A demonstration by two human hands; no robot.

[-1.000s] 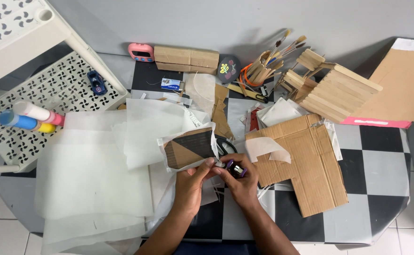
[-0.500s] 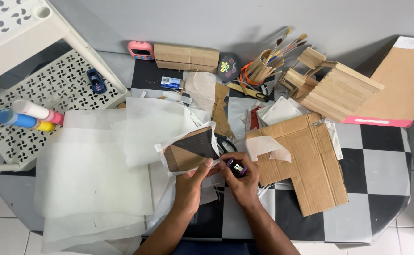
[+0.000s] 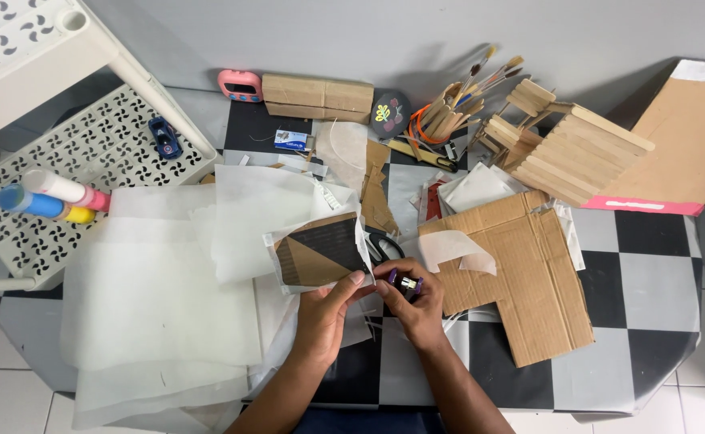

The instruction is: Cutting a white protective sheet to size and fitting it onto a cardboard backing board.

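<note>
Small purple object [image 3: 406, 284]: held near the table's front edge, just below the scissors, gripped between the fingertips of the right hand; its kind cannot be told.
Right hand [image 3: 416, 309]: clenched around the small purple object, thumb and fingers pinched on it.
Left hand [image 3: 328, 309]: raised beside the right hand, fingers curled, fingertips touching the lower edge of the wrapped card; whether the card is actually pinched cannot be told.
Wrapped card [image 3: 320, 251]: brown and black piece, covered in thin white paper, tilted, lying just above the left hand.
Scissors [image 3: 383, 245]: black handles seen between the wrapped card and the cardboard sheet.
Cardboard sheet [image 3: 521, 281]: laid flat to the right of the hands.
Table [image 3: 641, 273]: covered in black, white and grey checks.
White paper sheets [image 3: 159, 305]: spread to the left of the hands.
</note>
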